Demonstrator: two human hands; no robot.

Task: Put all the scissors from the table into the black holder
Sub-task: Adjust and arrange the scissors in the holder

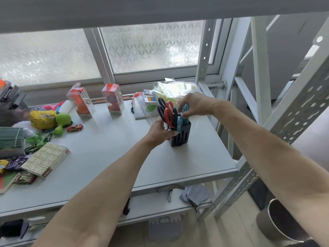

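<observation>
Daylight glows through two frosted, patterned window panes (151, 49) in pale frames behind the desk (110, 150). White perforated metal shelving uprights (292, 125) rise past the desk's right edge. Light wooden floor (236, 227) shows below.

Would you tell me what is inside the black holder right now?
The black holder holds red-and-black scissors and blue scissors, handles up. Their blades are hidden by its walls and the left hand.
</observation>
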